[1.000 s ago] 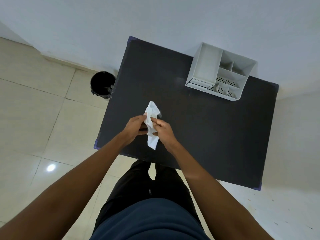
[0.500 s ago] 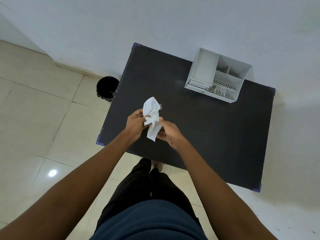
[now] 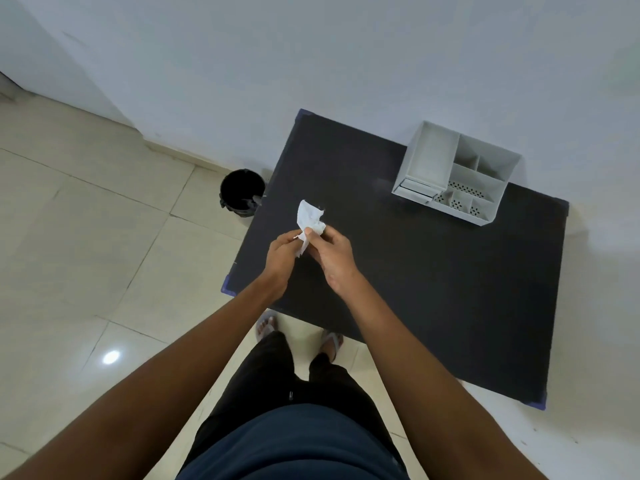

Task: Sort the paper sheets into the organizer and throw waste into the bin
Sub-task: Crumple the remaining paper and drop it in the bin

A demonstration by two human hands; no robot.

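A crumpled white paper sheet [image 3: 309, 219] is held above the left part of the black table [image 3: 433, 278]. My left hand [image 3: 282, 252] pinches its lower edge and my right hand [image 3: 330, 252] grips its bunched right side. The paper's upper half sticks up free above my fingers. A white desk organizer [image 3: 429, 161] with several compartments stands at the table's far right, against the wall. A round black bin [image 3: 242, 192] stands on the floor just left of the table's far left side.
A white wall runs behind the table. Beige floor tiles [image 3: 104, 254] spread to the left. My legs and sandalled feet [image 3: 266, 325] stand at the table's near edge.
Both hands have squeezed the paper into a tighter, smaller wad. The view has shifted, so the table and bin sit further right in frame.
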